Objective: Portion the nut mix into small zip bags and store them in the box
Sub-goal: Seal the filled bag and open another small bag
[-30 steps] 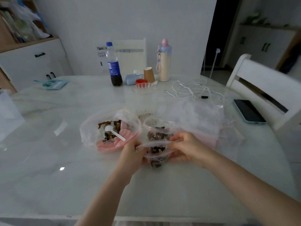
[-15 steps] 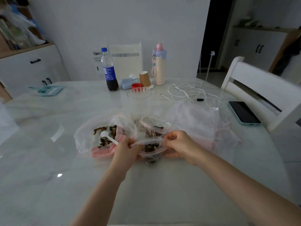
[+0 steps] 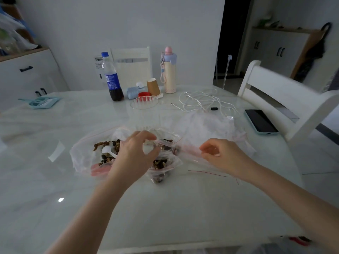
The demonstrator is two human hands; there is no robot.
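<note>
So we've got a small zip bag (image 3: 161, 165) of nut mix sitting in the middle of the table (image 3: 165, 213), near edge side, with a second filled bag (image 3: 167, 143) just behind it. Our left hand (image 3: 134, 154) is curled over the far one, thumb and fingers pinching its red zip strip. Our right hand (image 3: 223, 156) pinches the edge of an empty clear bag (image 3: 192, 151) just right of them – fingers bent around the plastic. Left of the hands is the big bag of nut mix (image 3: 95, 151) with a white scoop (image 3: 108, 152) inside. Farther out – a cola bottle (image 3: 111, 77), a paper cup (image 3: 153, 87), a tall flask (image 3: 169, 70), white cables (image 3: 203, 101) and a phone (image 3: 261, 121) at far right
</note>
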